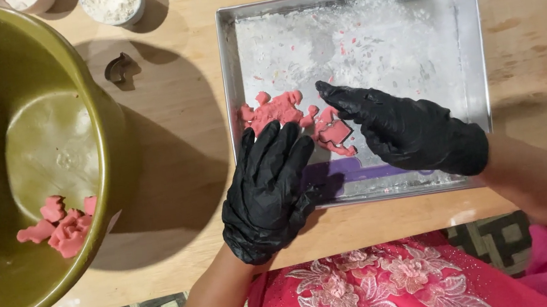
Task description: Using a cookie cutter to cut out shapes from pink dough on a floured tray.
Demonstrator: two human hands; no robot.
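Note:
A rectangular metal tray point(474, 48), dusted with white flour, lies on the wooden table. Pink dough scraps point(275, 110) are spread at its near left part. My left hand point(269, 189), in a black glove, lies flat with fingers apart on the tray's near left edge, fingertips touching the dough. My right hand point(402, 128), also black-gloved, rests inside the tray with fingers extended onto a pink dough piece point(334, 134). Neither hand grips anything. A purple object point(365, 172) lies in the tray below my right hand.
A large olive-green bowl point(105, 152) at the left holds several pink cut dough shapes point(62, 229). A small metal cookie cutter point(119, 68) lies on the table beside it. A small bowl of white flour point(111, 2) stands at the back.

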